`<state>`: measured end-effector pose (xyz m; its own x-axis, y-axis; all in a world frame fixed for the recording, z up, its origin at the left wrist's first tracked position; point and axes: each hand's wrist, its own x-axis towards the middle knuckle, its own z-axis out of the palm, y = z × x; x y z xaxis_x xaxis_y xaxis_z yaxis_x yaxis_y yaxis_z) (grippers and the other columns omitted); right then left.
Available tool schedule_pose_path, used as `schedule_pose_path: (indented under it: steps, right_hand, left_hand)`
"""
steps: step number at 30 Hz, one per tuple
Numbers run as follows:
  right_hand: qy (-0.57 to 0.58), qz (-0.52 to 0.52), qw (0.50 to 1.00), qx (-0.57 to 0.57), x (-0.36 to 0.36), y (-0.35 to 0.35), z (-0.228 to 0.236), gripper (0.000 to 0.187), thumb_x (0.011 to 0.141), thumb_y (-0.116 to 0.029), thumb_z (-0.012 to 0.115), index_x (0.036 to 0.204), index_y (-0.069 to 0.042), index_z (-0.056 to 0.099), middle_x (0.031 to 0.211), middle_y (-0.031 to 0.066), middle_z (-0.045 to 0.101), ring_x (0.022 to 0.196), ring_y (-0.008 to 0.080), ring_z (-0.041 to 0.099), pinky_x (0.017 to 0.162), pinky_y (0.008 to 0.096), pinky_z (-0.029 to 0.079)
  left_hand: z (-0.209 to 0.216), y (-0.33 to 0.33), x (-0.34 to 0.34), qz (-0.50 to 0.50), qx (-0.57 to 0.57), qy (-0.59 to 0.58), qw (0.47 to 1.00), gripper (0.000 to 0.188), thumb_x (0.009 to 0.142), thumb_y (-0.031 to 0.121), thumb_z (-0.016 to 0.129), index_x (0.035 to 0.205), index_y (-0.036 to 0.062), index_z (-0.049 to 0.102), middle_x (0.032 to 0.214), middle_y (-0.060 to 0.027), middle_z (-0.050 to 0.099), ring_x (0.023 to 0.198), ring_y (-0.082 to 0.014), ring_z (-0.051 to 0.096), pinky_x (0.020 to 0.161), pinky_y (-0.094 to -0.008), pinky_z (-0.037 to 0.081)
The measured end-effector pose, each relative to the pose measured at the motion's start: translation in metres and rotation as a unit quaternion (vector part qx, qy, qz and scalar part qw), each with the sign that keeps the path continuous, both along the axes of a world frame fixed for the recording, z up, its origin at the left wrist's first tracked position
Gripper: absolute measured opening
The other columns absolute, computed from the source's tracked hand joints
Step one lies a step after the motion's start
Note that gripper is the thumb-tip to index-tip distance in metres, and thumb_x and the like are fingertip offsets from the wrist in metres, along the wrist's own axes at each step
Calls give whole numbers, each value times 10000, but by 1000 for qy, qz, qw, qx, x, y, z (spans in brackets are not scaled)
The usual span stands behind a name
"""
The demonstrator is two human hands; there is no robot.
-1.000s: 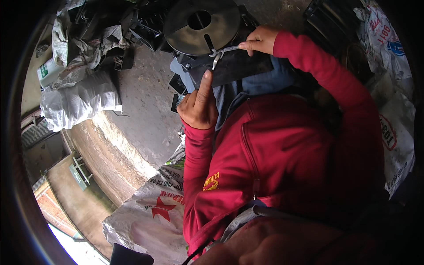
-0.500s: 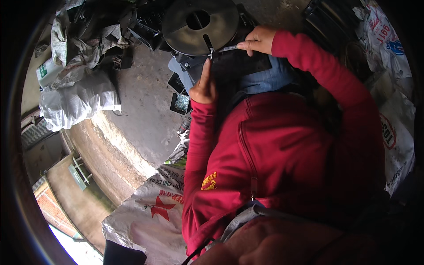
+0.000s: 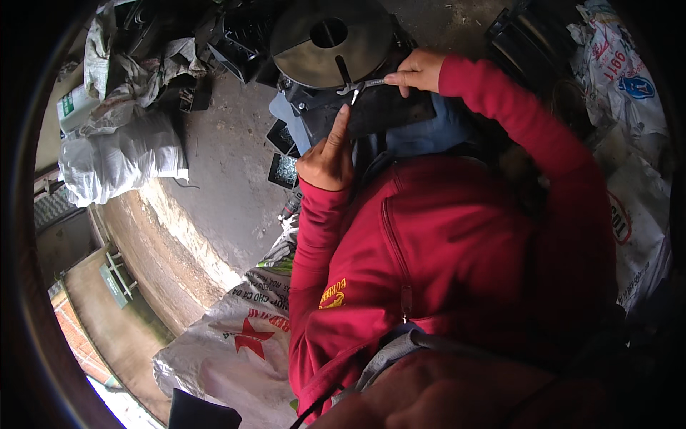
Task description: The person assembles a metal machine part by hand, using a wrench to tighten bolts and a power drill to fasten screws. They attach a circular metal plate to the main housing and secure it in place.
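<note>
A wrench (image 3: 370, 83) is gripped in my right hand (image 3: 420, 71), with the thumb along its shank. Its head lies at the slotted front edge of a round metal disc (image 3: 300, 60), which has a hole in its middle. Just below the wrench head is my left hand (image 3: 327, 161), index finger pointing up and the other fingers curled. A small bright metal piece (image 3: 355, 96) shows at that fingertip; its kind is too small to tell. Beneath the disc and both hands lies a dark flat plate (image 3: 400, 114).
Two small black bins (image 3: 283, 170) stand on the floor left of the plate, one with shiny small metal parts. White sacks (image 3: 118, 154) lie farther left, and a printed sack (image 3: 229, 350) is at the lower left. A black drum-like container (image 3: 532, 43) stands at the upper right.
My left hand has drawn slightly down from the disc's edge, the bright piece moving with its fingertip. The wrench head has shifted slightly and now shows more plainly beside the slot.
</note>
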<state>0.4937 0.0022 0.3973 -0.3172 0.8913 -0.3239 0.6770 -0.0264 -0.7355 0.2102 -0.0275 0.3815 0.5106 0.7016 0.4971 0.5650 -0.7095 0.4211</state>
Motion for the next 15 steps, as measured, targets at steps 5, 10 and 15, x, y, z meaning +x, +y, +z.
schedule_pose_path:
  steps: [5,10,15]
  right_hand:
    - [-1,-10,1000,6,1,-2,0,541,939,-538,514,753,-75,721,597,47,571,610,165,563,623,333,458]
    - [6,-6,999,33,1,0,-3,543,932,-552,517,750,-84,723,588,42,565,581,169,555,594,336,453]
    - [3,-1,1000,18,1,-2,2,565,929,-565,509,745,-76,724,611,62,601,617,193,588,632,343,470]
  left_hand:
    - [19,-1,-5,-61,150,-109,981,611,727,-49,624,1311,129,588,553,-67,429,425,-232,418,450,-358,373]
    - [-17,0,3,6,-14,6,1000,614,781,-48,606,1367,118,529,565,-103,482,428,-257,460,439,-366,380]
    - [18,1,1,-69,147,-112,980,566,779,-55,599,1330,65,556,552,-103,471,411,-245,443,435,-357,374]
